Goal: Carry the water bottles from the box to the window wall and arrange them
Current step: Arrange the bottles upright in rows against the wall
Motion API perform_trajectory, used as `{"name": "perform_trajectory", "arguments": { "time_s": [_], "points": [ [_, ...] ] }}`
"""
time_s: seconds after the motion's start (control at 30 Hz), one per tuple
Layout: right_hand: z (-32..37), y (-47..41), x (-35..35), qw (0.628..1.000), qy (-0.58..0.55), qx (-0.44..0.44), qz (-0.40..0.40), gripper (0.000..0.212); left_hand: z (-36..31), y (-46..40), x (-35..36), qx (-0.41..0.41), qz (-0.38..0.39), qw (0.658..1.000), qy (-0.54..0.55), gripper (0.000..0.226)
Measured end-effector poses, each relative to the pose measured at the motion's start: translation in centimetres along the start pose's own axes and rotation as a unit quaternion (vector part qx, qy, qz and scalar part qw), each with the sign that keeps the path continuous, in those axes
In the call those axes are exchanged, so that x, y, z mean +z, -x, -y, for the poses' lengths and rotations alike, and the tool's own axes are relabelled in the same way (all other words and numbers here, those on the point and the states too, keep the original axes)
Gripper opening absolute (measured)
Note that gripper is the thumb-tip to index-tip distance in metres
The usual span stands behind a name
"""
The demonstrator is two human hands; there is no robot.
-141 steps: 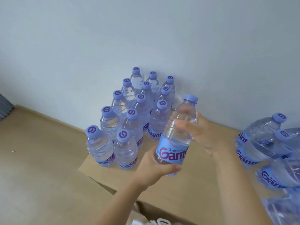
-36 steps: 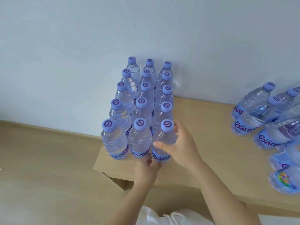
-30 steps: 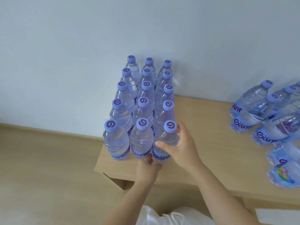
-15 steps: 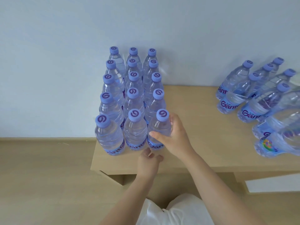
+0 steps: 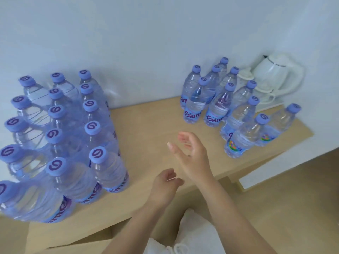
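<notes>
1. Both hands hang bare above the wooden worktop (image 5: 152,125): the right hand (image 5: 192,154) has its fingers spread and relaxed, the left hand (image 5: 166,184) is loosely curled, and neither holds anything.

2. The water bottles stand in two lots. A packed block of bottles (image 5: 73,143), three across, fills the worktop at about 9 o'clock from the hands, its far row against the pale wall (image 5: 146,43). A looser cluster of bottles (image 5: 220,105) stands at about 1 o'clock, well apart from the block.

3. Each bottle looks full and sealed (clear thin plastic, ribbed shoulders, a purple cap), so it should feel fairly heavy for its size and give slightly under a squeeze. The label band, low on the body, is probably the surest place to take hold; the neck under the cap would serve for lifting one out of a tight row.

4. The nearest bottle of the cluster (image 5: 244,142) stands close to the worktop's front edge, within easy reach of the right hand.

5. A white kettle (image 5: 275,76) stands behind the cluster at about 2 o'clock, partly screened by bottles.

6. The near-left bottle of the block (image 5: 33,204) is stretched by the wide lens and cut by the frame's edge. The box is not in view, and no window shows.
</notes>
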State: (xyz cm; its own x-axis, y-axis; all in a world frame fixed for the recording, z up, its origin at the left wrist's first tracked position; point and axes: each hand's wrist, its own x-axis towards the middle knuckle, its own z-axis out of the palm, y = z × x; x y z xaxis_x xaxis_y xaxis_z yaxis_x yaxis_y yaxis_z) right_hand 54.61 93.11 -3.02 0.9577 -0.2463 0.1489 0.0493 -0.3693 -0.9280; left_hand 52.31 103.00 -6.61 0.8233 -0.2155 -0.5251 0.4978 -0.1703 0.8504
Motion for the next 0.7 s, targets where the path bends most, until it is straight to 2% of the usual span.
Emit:
{"name": "perform_trajectory", "arguments": {
  "time_s": [0.2, 0.3, 0.37, 0.43, 0.47, 0.53, 0.6, 0.7],
  "points": [
    [-2.8, -2.6, -9.4, 0.993, 0.034, 0.028, -0.107, 0.024, -4.1, -3.4, 8.7, 0.03, 0.063, 0.997, -0.039, 0.052],
    [-3.8, -3.5, -12.7, 0.977, 0.064, 0.004, -0.201, 0.022, -5.3, -5.0, 11.8, 0.031, 0.09, 0.994, -0.045, 0.053],
    [-4.4, -4.3, -14.4, 0.95, 0.103, -0.038, -0.292, 0.029, -6.0, -6.2, 13.4, 0.032, 0.101, 0.993, -0.058, 0.053],
    [-5.3, -5.2, -15.7, 0.929, 0.117, -0.049, -0.348, 0.043, -6.2, -7.3, 14.7, 0.035, 0.106, 0.992, -0.057, 0.049],
    [-6.0, -5.6, -16.2, 0.928, 0.116, -0.031, -0.352, 0.052, -6.3, -7.9, 15.3, 0.036, 0.106, 0.992, -0.053, 0.044],
    [-7.3, -6.4, -16.7, 0.948, 0.099, 0.036, -0.3, 0.067, -6.1, -9.0, 16.1, 0.038, 0.098, 0.993, -0.045, 0.038],
    [-8.8, -7.1, -16.9, 0.97, 0.079, 0.078, -0.217, 0.06, -5.9, -9.8, 16.6, 0.039, 0.092, 0.994, -0.05, 0.045],
    [-9.4, -7.9, -17.0, 0.98, 0.068, 0.074, -0.173, 0.047, -5.4, -10.7, 15.9, 0.04, 0.089, 0.989, -0.108, 0.069]
  ]
}}
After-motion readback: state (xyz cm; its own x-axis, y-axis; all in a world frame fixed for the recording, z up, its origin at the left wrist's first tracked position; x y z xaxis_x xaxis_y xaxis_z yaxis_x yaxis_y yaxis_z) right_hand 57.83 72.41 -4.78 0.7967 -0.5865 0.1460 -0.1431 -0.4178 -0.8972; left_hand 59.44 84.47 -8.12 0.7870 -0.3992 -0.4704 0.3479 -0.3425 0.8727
